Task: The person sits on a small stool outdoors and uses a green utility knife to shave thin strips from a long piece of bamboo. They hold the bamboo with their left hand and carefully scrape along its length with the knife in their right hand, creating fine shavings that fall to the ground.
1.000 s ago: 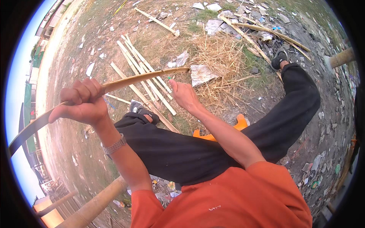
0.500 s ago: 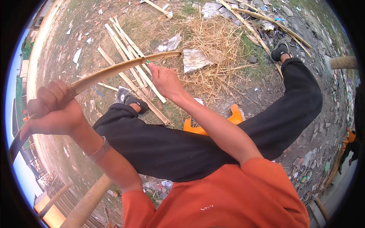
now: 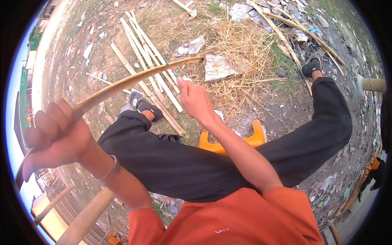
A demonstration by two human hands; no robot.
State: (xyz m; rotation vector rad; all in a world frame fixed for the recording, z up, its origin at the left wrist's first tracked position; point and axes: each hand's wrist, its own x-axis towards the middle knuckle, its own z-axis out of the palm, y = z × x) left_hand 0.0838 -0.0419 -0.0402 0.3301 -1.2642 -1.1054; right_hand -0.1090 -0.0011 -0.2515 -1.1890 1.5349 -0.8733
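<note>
My left hand (image 3: 59,132) is wrapped round the thick near end of a long, curved bamboo strip (image 3: 134,79). The strip slants up and away to the right, its thin far tip reaching a flat whitish slab (image 3: 219,68) on the ground. Just below the strip's far half, my right hand (image 3: 195,99) is closed with the thumb on top. A small green end (image 3: 176,75) pokes out by that thumb; the rest of the object is hidden in the fist, so its kind cannot be told. A narrow gap shows between this hand and the strip.
Several split bamboo strips (image 3: 141,51) lie on the ground at the left. Straw shavings (image 3: 245,53) surround the slab. Between my legs is an orange plastic seat (image 3: 257,139). Bamboo poles (image 3: 302,29) lie at far right; a thick pole (image 3: 87,216) stands near left.
My right hand has come off the strip a little, toward me and to the right. The left hand keeps its hold, and the whole view has shifted slightly.
</note>
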